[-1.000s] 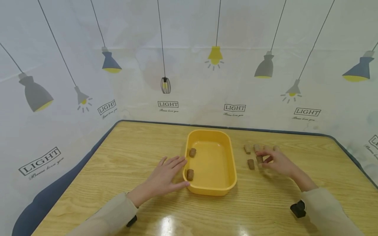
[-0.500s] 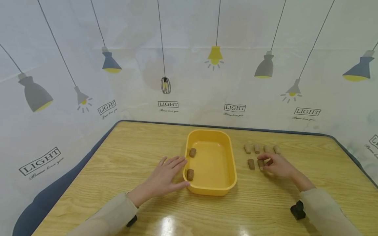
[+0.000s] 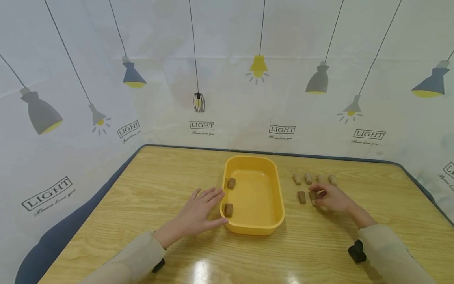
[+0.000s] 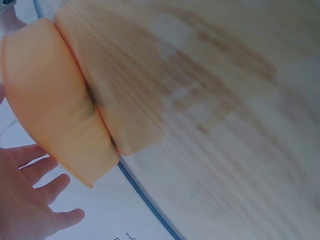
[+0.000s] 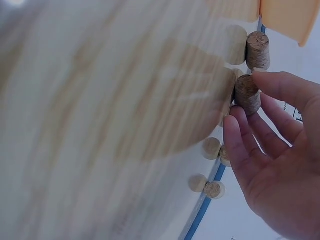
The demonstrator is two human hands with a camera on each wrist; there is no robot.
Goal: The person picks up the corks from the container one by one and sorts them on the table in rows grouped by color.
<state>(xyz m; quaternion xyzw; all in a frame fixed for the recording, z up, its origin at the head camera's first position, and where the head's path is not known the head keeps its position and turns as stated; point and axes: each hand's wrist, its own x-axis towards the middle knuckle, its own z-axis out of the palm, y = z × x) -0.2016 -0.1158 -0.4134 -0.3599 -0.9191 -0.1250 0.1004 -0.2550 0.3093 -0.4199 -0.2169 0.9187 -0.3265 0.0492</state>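
In the head view, my right hand (image 3: pixel 331 198) pinches a brown cork (image 3: pixel 313 196) standing on the table to the right of the yellow tub (image 3: pixel 280 205). The right wrist view shows my thumb against this cork (image 5: pixel 247 95), with the fingers curled on its other side. Another brown cork (image 3: pixel 301 197) stands just left of it. Behind them is a row of several paler corks (image 3: pixel 308 179). My left hand (image 3: pixel 198 213) rests on the tub's left rim with its fingers spread. Two brown corks, one at the back (image 3: pixel 231 183) and one at the front (image 3: pixel 228 210), lie inside the tub along its left wall.
The wooden table (image 3: pixel 170 169) ends at a dark blue edge in front of a white curtain (image 3: pixel 230 98) printed with lamps. A black wrist device (image 3: pixel 357 251) sits at the right sleeve.
A second ago my right hand held the cork slightly farther left and back. The cork then came a little right and nearer, beside the other brown one. My left hand has stayed still.
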